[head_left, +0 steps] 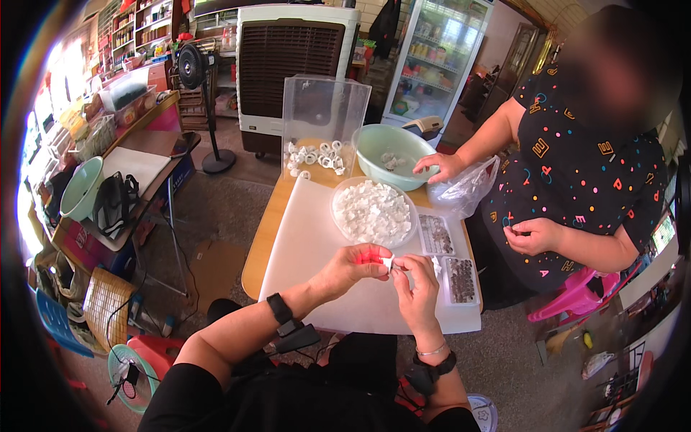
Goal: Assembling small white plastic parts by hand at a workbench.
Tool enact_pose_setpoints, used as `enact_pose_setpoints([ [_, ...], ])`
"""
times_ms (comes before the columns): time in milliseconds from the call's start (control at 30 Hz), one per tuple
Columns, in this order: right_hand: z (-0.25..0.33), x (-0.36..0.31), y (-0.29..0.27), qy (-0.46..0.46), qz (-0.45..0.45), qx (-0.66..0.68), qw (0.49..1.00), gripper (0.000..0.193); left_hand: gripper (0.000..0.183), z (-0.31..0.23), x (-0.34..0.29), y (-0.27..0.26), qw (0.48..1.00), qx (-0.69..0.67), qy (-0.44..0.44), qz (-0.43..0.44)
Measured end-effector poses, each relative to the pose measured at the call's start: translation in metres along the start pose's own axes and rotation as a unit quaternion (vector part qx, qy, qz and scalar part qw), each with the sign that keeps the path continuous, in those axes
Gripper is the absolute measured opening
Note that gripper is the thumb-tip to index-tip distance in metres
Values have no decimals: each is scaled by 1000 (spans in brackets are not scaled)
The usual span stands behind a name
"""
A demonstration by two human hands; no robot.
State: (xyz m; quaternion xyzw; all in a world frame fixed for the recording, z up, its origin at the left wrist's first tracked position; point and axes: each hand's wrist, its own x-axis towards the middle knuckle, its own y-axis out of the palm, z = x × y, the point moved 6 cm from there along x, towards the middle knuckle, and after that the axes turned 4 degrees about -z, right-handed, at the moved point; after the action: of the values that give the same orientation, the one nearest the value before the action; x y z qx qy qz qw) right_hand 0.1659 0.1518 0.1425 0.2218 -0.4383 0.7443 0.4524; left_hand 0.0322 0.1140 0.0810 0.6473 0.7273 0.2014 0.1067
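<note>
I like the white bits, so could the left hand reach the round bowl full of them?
Probably yes: the round bowl sits just beyond the left hand, open on top, with nothing visible between them. But the hand's fingers are on a small white piece, so they may need to let go first.

Bowl of pieces on the table, before the basin, left of two trays

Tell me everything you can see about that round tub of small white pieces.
The round tub looks like pale, translucent plastic with a thin rim. It sits upright on the white sheet, open-topped and heaped with small white pieces, beyond the left hand and right hand. Its underside is hidden.
</note>
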Motion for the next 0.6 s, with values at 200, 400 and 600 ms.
enact_pose_setpoints([
  [200, 0, -2, -3, 17, -8, 7, 1000, 17, 28, 0, 2, 1, 1000, 8, 6, 5],
  [400, -2, 2, -7, -2, -10, -7, 1000, 18, 29, -2, 9, 6, 999, -13, 4, 37],
  [600, -8, -9, -20, 63, -67, -19, 996, 16, 31, -12, 26, 15, 988, -153, -6, 15],
])
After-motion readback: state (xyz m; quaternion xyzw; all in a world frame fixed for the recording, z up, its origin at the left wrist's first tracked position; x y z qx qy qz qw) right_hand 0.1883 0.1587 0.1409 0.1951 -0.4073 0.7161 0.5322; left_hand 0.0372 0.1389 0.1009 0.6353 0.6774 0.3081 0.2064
